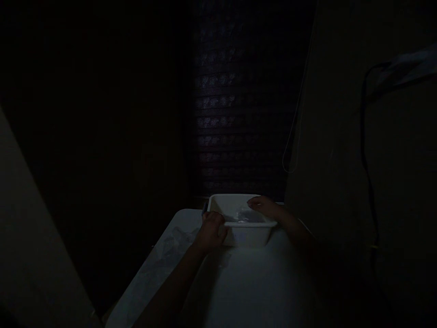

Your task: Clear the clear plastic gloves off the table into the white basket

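Note:
A white plastic tub [246, 236] stands on a white table [252, 287] in very dim light. Something clear and shiny, perhaps plastic bags, lies inside it. My left hand [212, 230] is at the tub's near left corner with its fingers bent; a small dark object, too dim to name, sticks up beside it. Over the right rim reaches my right hand [264, 206], its fingers pointing left above the inside of the tub. Whether the right fingertips hold anything is too dark to tell.
Crumpled clear plastic [175, 243] lies on the table's left side. Behind the tub hangs a dark blind [218, 123] with a looped cord [290, 171]. A black cable [365, 159] runs down the right wall, and a pale surface [30, 237] stands at left.

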The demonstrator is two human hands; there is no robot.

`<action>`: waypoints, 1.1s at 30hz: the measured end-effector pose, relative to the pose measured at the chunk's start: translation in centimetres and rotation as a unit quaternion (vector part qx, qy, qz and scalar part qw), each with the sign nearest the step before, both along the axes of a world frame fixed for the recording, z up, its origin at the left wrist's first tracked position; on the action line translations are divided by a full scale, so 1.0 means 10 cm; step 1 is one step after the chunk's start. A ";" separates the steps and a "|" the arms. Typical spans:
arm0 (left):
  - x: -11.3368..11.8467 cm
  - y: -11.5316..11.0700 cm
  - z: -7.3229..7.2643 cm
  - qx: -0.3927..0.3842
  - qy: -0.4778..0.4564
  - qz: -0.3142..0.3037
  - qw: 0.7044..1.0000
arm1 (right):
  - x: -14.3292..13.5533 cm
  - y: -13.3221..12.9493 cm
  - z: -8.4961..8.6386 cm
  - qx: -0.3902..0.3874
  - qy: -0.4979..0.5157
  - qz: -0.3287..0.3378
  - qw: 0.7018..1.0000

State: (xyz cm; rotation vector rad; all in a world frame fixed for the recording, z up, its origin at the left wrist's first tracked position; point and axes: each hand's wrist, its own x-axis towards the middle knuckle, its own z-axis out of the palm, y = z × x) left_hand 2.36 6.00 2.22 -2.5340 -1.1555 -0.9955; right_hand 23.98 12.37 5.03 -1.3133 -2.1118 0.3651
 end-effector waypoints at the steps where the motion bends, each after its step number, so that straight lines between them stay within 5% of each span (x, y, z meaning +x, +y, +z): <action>1: 0.00 0.00 0.00 0.001 0.001 0.001 1.000 | 0.01 -0.02 -0.01 -0.003 -0.011 -0.004 1.000; 8: 0.00 0.00 0.00 0.003 0.001 0.002 1.000 | -0.01 -0.01 -0.11 0.016 -0.074 -0.038 0.996; 17: -0.01 -0.03 0.03 -0.001 0.023 0.003 1.000 | -0.42 0.01 -0.11 -0.078 -0.051 0.076 0.993; 24: -0.03 -0.05 0.06 -0.004 -0.021 0.009 1.000 | -0.32 -0.03 -0.12 -0.081 -0.041 0.038 0.995; 30: -0.23 -0.02 0.14 0.015 -0.124 0.139 0.982 | -0.21 -0.28 0.00 0.036 0.013 -0.022 0.999; 33: -0.36 -0.08 0.10 -0.008 -0.071 0.208 0.975 | -0.24 -0.40 0.05 0.077 -0.004 -0.044 0.996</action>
